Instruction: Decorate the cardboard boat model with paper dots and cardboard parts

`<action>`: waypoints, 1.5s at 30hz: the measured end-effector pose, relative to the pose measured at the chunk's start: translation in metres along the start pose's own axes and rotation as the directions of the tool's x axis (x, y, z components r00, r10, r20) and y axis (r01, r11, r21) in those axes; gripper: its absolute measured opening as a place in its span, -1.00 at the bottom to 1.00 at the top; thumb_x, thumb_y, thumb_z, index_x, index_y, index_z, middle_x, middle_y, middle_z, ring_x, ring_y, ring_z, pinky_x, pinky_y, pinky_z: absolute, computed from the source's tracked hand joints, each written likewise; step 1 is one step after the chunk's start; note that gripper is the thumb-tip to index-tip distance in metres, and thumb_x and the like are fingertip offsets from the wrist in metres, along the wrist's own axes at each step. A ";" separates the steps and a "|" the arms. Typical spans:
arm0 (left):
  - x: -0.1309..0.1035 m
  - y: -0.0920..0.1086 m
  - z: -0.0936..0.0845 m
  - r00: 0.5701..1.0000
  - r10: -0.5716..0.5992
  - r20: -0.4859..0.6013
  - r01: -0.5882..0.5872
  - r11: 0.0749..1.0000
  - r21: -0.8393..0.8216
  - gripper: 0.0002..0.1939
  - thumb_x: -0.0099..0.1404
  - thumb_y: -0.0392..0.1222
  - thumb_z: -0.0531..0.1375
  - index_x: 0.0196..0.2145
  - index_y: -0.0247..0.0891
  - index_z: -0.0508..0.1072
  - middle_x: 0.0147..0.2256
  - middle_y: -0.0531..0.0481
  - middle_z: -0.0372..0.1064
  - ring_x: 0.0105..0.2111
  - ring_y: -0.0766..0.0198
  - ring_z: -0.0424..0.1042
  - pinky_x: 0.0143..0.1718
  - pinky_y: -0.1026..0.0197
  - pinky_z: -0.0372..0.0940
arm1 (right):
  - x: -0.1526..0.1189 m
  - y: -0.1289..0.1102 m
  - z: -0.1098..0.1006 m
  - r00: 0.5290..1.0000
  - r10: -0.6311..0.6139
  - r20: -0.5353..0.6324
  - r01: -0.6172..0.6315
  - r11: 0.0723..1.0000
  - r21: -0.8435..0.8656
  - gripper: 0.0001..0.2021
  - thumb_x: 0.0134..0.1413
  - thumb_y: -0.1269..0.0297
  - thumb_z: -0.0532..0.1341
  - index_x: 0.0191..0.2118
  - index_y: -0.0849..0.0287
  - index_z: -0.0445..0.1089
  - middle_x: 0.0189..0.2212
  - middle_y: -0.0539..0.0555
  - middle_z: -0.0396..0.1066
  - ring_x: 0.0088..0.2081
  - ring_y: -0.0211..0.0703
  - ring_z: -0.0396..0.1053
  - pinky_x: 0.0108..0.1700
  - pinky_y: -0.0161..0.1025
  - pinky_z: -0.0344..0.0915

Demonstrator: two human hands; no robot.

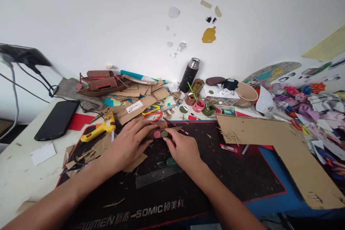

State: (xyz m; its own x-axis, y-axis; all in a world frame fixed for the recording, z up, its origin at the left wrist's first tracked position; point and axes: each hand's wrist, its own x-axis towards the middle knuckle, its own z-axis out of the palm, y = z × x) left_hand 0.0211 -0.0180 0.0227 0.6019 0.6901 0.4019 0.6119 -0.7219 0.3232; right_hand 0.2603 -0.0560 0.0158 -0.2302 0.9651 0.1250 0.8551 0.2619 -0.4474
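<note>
A small brown boat-shaped cardboard model (pixel 161 125) is held between both hands over the black desk mat (pixel 210 179). On its near side are a pink disc (pixel 156 134) and a green disc (pixel 164 134). My left hand (pixel 129 142) is closed around the model's left end. With thumb and index finger, my right hand (pixel 185 147) pinches its right end, the thumb beside the green disc. A clear ruler (pixel 153 177) and a green-handled cutter (pixel 171 161) lie on the mat below, the cutter partly hidden by my right hand.
A yellow glue gun (pixel 99 130) lies left, near a black phone (pixel 57 120). Behind are cardboard scraps (pixel 145 102), orange-handled scissors (pixel 152 114), a larger brown model (pixel 104 82), paint jars (pixel 198 105) and a black flask (pixel 190 75). An L-shaped cardboard sheet (pixel 291 151) lies right.
</note>
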 end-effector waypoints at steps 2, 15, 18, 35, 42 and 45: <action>0.002 0.000 0.004 1.000 0.013 -0.004 -0.013 1.000 -0.010 -0.60 0.58 -0.11 0.13 0.29 -0.18 0.45 0.19 -0.23 0.49 0.22 -0.07 0.45 0.26 -0.22 0.40 | 0.000 0.000 0.001 1.000 0.018 0.003 -0.018 1.000 -0.003 -0.68 0.46 0.27 0.23 0.23 0.08 0.50 -0.12 0.11 0.72 -0.18 -0.02 0.66 -0.21 -0.24 0.33; 0.011 0.002 0.014 0.999 0.042 -0.002 -0.042 0.996 -0.076 -0.69 0.58 -0.18 0.14 0.21 -0.17 0.48 0.21 -0.21 0.47 0.23 -0.03 0.42 0.30 -0.18 0.33 | 0.004 0.000 0.003 0.999 0.035 0.017 -0.035 0.999 0.020 -0.66 0.48 0.28 0.23 0.26 0.11 0.47 -0.08 0.14 0.71 -0.14 0.01 0.66 -0.19 -0.22 0.34; 0.013 0.003 0.017 1.000 0.010 0.001 -0.010 0.998 -0.068 -0.61 0.58 -0.15 0.15 0.30 -0.16 0.42 0.21 -0.21 0.47 0.21 -0.04 0.44 0.28 -0.18 0.34 | 0.004 0.000 0.003 0.999 0.032 0.011 -0.032 0.999 0.025 -0.67 0.48 0.27 0.23 0.25 0.11 0.49 -0.11 0.14 0.71 -0.15 0.02 0.66 -0.18 -0.21 0.34; 0.013 0.001 0.025 0.999 0.030 0.026 -0.029 0.999 -0.042 -0.76 0.59 -0.15 0.12 0.12 -0.15 0.50 0.18 -0.19 0.49 0.13 -0.05 0.48 0.14 -0.15 0.37 | 0.007 -0.002 0.005 0.998 0.056 0.007 -0.056 0.997 -0.050 -0.65 0.47 0.27 0.24 0.28 0.11 0.47 -0.12 0.11 0.71 -0.19 -0.02 0.67 -0.24 -0.24 0.33; 0.011 0.000 0.029 0.999 0.026 0.026 -0.025 0.999 -0.020 -0.77 0.58 -0.15 0.15 0.10 -0.13 0.52 0.18 -0.17 0.49 0.14 -0.06 0.47 0.14 -0.15 0.36 | 0.008 -0.002 0.008 0.999 0.041 -0.007 -0.042 0.999 -0.034 -0.64 0.47 0.27 0.24 0.28 0.14 0.47 -0.14 0.12 0.71 -0.22 -0.02 0.66 -0.26 -0.23 0.33; 0.010 -0.001 0.030 0.999 0.028 0.017 -0.027 0.999 -0.019 -0.77 0.58 -0.15 0.15 0.09 -0.14 0.53 0.17 -0.18 0.50 0.13 -0.06 0.48 0.14 -0.15 0.37 | 0.007 0.000 0.010 0.999 0.041 -0.021 -0.041 0.999 -0.004 -0.64 0.46 0.25 0.25 0.27 0.14 0.48 -0.18 0.11 0.71 -0.23 -0.03 0.65 -0.25 -0.24 0.34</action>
State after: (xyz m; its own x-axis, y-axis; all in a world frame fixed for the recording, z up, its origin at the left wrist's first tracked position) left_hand 0.0426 -0.0089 0.0006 0.6272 0.6706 0.3962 0.5855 -0.7414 0.3279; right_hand 0.2539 -0.0492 0.0077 -0.1853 0.9746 0.1254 0.8655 0.2224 -0.4489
